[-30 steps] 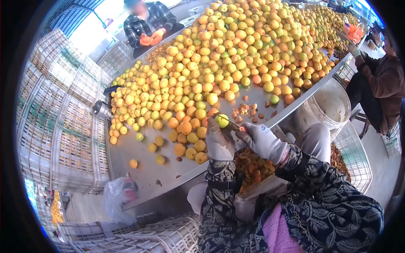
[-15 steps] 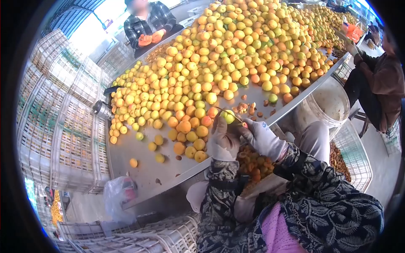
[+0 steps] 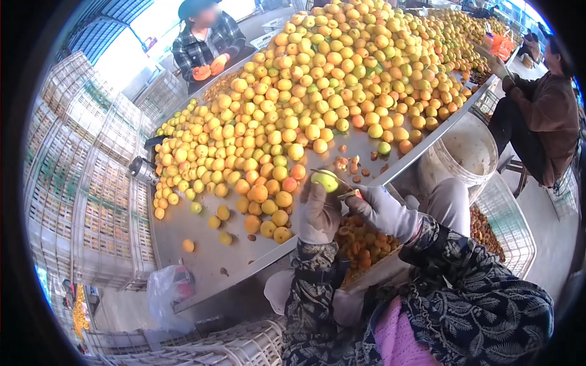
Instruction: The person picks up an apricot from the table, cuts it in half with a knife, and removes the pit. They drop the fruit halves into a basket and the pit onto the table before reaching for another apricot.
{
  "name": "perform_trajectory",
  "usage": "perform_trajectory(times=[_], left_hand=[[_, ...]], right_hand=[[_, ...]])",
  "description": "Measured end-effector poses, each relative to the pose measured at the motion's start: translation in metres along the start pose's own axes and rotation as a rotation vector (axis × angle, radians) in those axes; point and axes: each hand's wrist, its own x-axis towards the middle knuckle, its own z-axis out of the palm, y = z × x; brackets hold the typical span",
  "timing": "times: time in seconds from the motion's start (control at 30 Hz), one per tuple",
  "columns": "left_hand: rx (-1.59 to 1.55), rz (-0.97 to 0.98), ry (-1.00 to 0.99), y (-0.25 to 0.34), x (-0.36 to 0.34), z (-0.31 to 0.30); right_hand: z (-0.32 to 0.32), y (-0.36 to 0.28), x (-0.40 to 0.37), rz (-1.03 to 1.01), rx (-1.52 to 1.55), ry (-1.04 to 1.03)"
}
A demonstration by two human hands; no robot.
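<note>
My left hand (image 3: pixel 320 215), in a pale glove, holds a yellow-green fruit (image 3: pixel 325 180) at its fingertips. Beside it my right hand (image 3: pixel 383 212), gloved too, is closed around the handle of a small knife (image 3: pixel 349 193), whose thin blade reaches to the fruit. Both hands are over the near edge of a metal table (image 3: pixel 229 268). A large heap of yellow and orange fruit (image 3: pixel 293 122) covers much of that table. Below my hands, a container holds cut orange fruit (image 3: pixel 364 243).
Across the table a person (image 3: pixel 207 46) wears orange gloves; another person (image 3: pixel 540 116) sits at the right. A white bucket (image 3: pixel 467 149) and a crate (image 3: pixel 510 226) stand at my right. Stacked crates (image 3: pixel 91 183) rise at the left. A plastic bag (image 3: pixel 165 293) hangs near the table corner.
The view has shifted slightly. The fruit in my left hand sits a little differently, and the knife and my right hand have turned a little against it.
</note>
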Motion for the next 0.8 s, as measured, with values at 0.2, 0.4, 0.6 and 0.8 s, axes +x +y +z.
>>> perform_trajectory(times=[0.2, 0.4, 0.6, 0.8], left_hand=[[0.274, -0.121, -0.195, 0.034, 0.006, -0.006], [0.68, -0.313, -0.196, 0.044, 0.012, -0.017], [0.175, 0.044, -0.018, -0.013, -0.004, 0.016], [0.512, -0.097, -0.185, 0.031, 0.003, 0.003]], right_hand=[[-0.021, -0.011, -0.002, -0.032, -0.245, -0.147], [-0.035, 0.01, -0.006, 0.102, -0.216, -0.269], [-0.01, 0.015, -0.011, 0.069, 0.391, -0.06], [-0.037, 0.011, -0.007, 0.009, 0.041, -0.226]])
